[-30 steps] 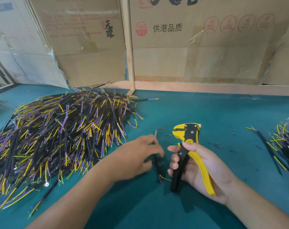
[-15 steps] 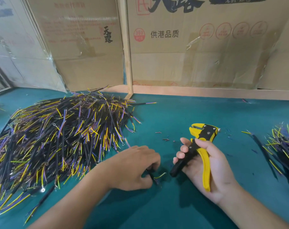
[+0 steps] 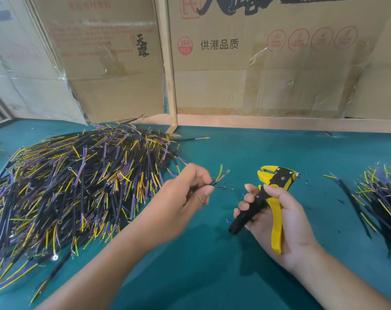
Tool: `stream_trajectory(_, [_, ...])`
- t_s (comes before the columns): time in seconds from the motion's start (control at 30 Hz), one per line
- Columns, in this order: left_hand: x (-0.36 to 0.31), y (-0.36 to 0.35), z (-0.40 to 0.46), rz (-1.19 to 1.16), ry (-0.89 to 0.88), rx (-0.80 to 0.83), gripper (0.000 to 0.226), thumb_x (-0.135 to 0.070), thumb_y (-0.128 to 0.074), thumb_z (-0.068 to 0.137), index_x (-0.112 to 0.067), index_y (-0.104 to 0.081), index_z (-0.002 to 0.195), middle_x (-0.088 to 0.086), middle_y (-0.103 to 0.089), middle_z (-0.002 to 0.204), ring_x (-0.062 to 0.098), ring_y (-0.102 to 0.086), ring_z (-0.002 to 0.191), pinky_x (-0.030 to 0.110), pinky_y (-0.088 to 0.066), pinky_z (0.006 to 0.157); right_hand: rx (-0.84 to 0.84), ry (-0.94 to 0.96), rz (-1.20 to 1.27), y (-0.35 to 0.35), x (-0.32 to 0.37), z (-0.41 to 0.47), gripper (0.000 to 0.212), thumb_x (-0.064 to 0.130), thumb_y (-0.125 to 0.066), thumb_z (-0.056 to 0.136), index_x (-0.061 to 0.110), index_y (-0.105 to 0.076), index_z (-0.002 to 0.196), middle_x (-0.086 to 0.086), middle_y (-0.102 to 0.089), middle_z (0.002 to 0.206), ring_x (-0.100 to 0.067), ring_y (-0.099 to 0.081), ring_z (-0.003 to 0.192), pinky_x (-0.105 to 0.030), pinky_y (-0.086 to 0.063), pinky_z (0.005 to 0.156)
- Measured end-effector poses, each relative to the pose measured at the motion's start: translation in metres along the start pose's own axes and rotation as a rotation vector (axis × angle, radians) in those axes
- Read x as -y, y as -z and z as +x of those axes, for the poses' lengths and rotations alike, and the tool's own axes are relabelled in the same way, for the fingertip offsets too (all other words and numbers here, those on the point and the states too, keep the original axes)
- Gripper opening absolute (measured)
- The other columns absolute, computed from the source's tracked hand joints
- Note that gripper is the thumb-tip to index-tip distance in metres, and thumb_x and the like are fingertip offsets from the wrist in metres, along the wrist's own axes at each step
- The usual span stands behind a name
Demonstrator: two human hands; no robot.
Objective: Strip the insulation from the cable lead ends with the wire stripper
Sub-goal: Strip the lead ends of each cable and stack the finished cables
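Two hands: both up over the teal table (image 3: 212,276), both busy.
Left hand (image 3: 185,195): fingers curled, pinching a black cable (image 3: 213,182) — its yellow and purple lead ends (image 3: 221,173) fan out toward the tool.
Right hand (image 3: 279,222): wrapped round the wire stripper (image 3: 271,193), handles spread, yellow head pointing away, just beside the leads but apart from them.
Big pile (image 3: 78,193): unsorted cables heaped on the left.
Small pile (image 3: 382,198): more cables at the right edge.
Scraps (image 3: 222,187): insulation bits dot the table between the hands.
Backdrop: cardboard boxes (image 3: 257,63) — standing behind.
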State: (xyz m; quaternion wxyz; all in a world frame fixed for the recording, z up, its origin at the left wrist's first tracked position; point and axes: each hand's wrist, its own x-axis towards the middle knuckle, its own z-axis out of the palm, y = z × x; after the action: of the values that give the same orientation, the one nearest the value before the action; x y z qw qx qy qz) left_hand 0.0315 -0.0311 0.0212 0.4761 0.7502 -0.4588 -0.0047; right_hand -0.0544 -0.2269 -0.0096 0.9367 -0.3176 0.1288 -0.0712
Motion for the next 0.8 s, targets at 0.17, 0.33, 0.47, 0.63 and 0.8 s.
stream_trajectory(0.17, [-0.002,-0.011,-0.002,-0.111,-0.053,-0.059,0.015,-0.031,-0.050,0.101,-0.036,-0.046,0.114,0.000,-0.056,0.082,0.022,-0.050,0.062,0.021,-0.043,0.055,0.023,-0.018,-0.034,-0.003,0.000,-0.002,0.042,0.031,-0.063,0.081,0.001,-0.062,0.111,-0.009,-0.052,0.078,-0.025,-0.053,0.065,-0.041,-0.057,0.066])
stream_trajectory(0.33, [-0.005,-0.012,-0.004,-0.060,-0.067,-0.045,0.019,-0.033,-0.047,0.103,-0.038,-0.046,0.122,-0.003,-0.057,0.084,0.007,-0.044,0.062,0.018,-0.036,0.055,0.025,-0.027,-0.042,-0.004,-0.001,-0.002,0.043,0.030,-0.062,0.081,0.001,-0.061,0.113,-0.010,-0.052,0.077,-0.026,-0.053,0.065,-0.042,-0.057,0.066])
stream_trajectory(0.47, [-0.005,-0.014,-0.003,-0.113,-0.040,-0.036,0.022,-0.026,-0.046,0.104,-0.036,-0.048,0.124,-0.006,-0.059,0.087,0.007,-0.045,0.062,0.014,-0.036,0.057,0.023,-0.029,-0.040,-0.004,-0.001,-0.002,0.043,0.030,-0.063,0.080,-0.001,-0.062,0.112,-0.010,-0.052,0.077,-0.025,-0.053,0.064,-0.041,-0.058,0.064])
stream_trajectory(0.63, [-0.011,-0.016,-0.002,-0.512,0.042,-0.029,0.019,-0.015,-0.044,0.103,-0.029,-0.054,0.113,-0.003,-0.057,0.087,0.010,-0.036,0.058,0.016,-0.033,0.049,0.031,-0.029,-0.054,-0.005,-0.001,-0.003,0.043,0.030,-0.062,0.081,0.000,-0.062,0.112,-0.010,-0.051,0.078,-0.026,-0.052,0.065,-0.041,-0.057,0.065])
stream_trajectory(0.8, [-0.014,-0.014,0.000,-0.631,0.071,-0.044,0.021,-0.012,-0.044,0.102,-0.026,-0.052,0.115,0.000,-0.055,0.087,0.010,-0.031,0.055,0.016,-0.030,0.048,0.018,-0.035,-0.066,-0.006,-0.001,-0.003,0.043,0.029,-0.061,0.080,-0.001,-0.062,0.111,-0.010,-0.051,0.076,-0.026,-0.052,0.064,-0.042,-0.057,0.066])
